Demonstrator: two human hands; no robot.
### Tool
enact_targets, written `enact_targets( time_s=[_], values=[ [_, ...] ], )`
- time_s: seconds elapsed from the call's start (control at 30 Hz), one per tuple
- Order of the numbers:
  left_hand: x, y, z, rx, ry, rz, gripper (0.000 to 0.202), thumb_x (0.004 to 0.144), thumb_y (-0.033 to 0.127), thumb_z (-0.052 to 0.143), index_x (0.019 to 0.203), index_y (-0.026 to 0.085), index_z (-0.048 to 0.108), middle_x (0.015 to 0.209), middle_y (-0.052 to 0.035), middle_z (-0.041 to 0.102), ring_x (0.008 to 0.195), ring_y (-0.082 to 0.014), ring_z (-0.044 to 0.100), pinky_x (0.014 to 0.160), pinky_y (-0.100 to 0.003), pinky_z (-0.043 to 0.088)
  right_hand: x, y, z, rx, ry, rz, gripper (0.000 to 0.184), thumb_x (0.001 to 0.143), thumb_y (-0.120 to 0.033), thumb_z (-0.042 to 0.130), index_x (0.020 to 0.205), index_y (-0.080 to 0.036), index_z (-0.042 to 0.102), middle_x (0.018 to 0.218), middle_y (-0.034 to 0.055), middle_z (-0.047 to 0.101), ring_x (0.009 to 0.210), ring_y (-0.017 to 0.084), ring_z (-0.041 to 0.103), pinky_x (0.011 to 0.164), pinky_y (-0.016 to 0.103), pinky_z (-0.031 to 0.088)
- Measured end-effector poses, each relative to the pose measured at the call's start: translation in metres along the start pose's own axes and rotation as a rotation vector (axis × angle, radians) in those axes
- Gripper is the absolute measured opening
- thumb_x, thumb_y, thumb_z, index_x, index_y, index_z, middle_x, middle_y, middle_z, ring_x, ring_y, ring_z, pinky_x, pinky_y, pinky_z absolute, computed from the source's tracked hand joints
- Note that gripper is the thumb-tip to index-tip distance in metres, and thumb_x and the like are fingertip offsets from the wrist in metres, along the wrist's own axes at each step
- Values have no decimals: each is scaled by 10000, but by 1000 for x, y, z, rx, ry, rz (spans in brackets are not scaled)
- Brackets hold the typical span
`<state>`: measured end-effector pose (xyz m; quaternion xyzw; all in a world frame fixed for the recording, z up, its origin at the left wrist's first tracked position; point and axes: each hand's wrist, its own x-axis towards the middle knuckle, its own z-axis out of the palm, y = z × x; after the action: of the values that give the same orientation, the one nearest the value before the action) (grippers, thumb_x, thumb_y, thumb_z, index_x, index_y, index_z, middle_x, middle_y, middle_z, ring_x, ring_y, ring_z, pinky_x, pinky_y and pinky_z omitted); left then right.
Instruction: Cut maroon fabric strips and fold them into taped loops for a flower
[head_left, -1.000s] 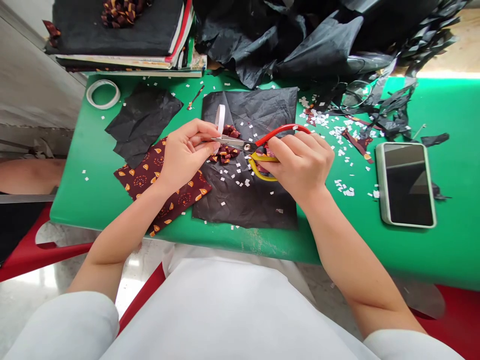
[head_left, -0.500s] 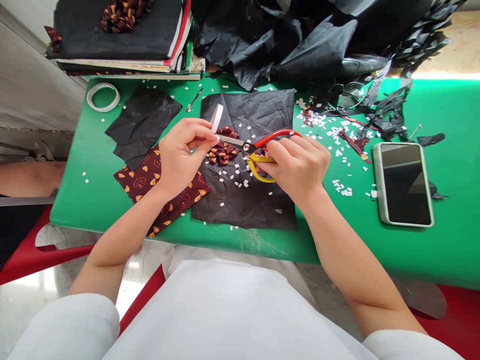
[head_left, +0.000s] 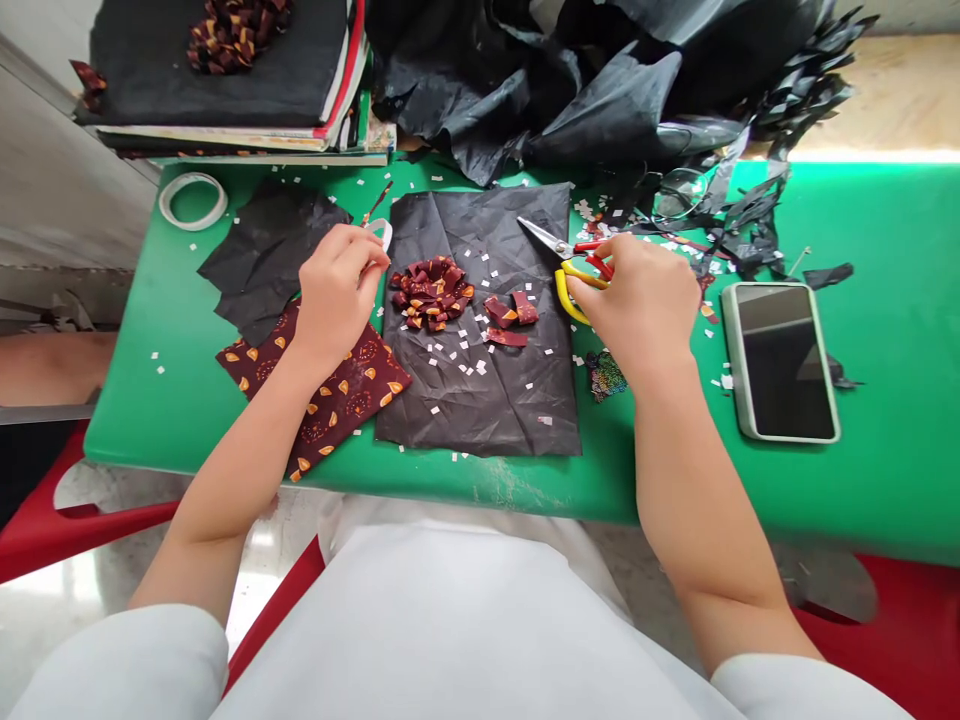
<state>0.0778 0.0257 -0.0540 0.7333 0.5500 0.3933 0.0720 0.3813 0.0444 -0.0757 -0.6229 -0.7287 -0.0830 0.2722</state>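
Maroon cloth, printed with small orange marks and folded into a rosette of pointed petals [head_left: 431, 291], lies on the crumpled black paper sheet [head_left: 480, 390] spread over the green table [head_left: 892, 480]. We see three loose folded pieces of the same cloth [head_left: 506, 318] just beside it on the sheet, among scattered white paper bits. Our left hand [head_left: 337, 290] sits just left of the rosette, apart from it, fingers curled and pinching a small loop of white tape strip [head_left: 381, 231]; beneath that wrist lies a flat maroon patterned fabric piece [head_left: 337, 390]. Our right hand [head_left: 645, 300] is right of the sheet, well clear of the rosette, closed round the red and yellow handled scissors [head_left: 570, 262], whose blades point back toward the sheet's top. We cannot tell how far the blades part, since the fingers cover most of the handles. A grey phone with a dark screen [head_left: 781, 362] lies near our right hand
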Motion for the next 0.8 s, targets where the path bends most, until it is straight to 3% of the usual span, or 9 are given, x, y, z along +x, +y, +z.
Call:
enact_targets(
  time_s=[0.1, 0.2, 0.33, 0.47, 0.63, 0.73, 0.8],
  values=[
    [-3, -1, 2, 125, -24, 72, 151, 837, 148, 481, 788, 186, 618, 917, -48, 632, 895, -161, 588, 823, -278, 457, -2, -5, 0, 52, 18, -53, 225, 746, -414, 627, 789, -208, 548, 703, 61, 559, 679, 213, 520, 590, 357, 386],
    [-4, -4, 1, 222, -50, 79, 166, 847, 149, 457, 804, 190, 611, 925, -43, 631, 904, -171, 593, 829, -285, 444, -4, -27, -4, 90, 31, -157, 139, 793, -340, 573, 811, -202, 563, 767, 74, 572, 758, 224, 535, 662, 379, 427],
    [-4, -8, 1, 240, -117, 7, 132, 795, 119, 503, 778, 200, 605, 876, -32, 637, 900, -197, 600, 835, -301, 436, -16, -59, -4, 133, -117, -274, 184, 795, -379, 567, 777, -198, 545, 823, 85, 563, 810, 253, 523, 741, 435, 424],
    [-3, -2, 0, 168, -122, 12, 130, 742, 92, 552, 750, 203, 618, 833, -27, 657, 871, -205, 601, 817, -312, 442, -25, -68, 3, 82, -163, -262, 161, 781, -330, 573, 756, -177, 527, 860, 114, 557, 842, 284, 512, 745, 455, 411],
    [-8, 29, -4, -132, -100, -57, 123, 728, 96, 577, 713, 201, 640, 753, 5, 658, 729, -138, 604, 711, -256, 480, -23, -66, 4, 160, -145, -249, 101, 789, -273, 572, 748, -189, 534, 850, 86, 583, 818, 250, 535, 761, 434, 415],
    [-17, 49, -3, -501, -218, -256, 17, 722, 170, 633, 720, 186, 637, 762, 8, 664, 719, -122, 627, 705, -236, 522, -23, -73, -2, 274, -99, -283, 76, 825, -257, 535, 778, -197, 534, 801, 61, 611, 763, 212, 561, 724, 375, 437],
    [-23, 56, 1, -705, -284, -393, 65, 707, 212, 670, 718, 178, 615, 757, 7, 662, 728, -119, 635, 728, -238, 535, -27, -80, -7, 371, -42, -313, 37, 836, -229, 526, 816, -199, 536, 760, 42, 626, 717, 180, 576, 683, 319, 454]
  ],
)
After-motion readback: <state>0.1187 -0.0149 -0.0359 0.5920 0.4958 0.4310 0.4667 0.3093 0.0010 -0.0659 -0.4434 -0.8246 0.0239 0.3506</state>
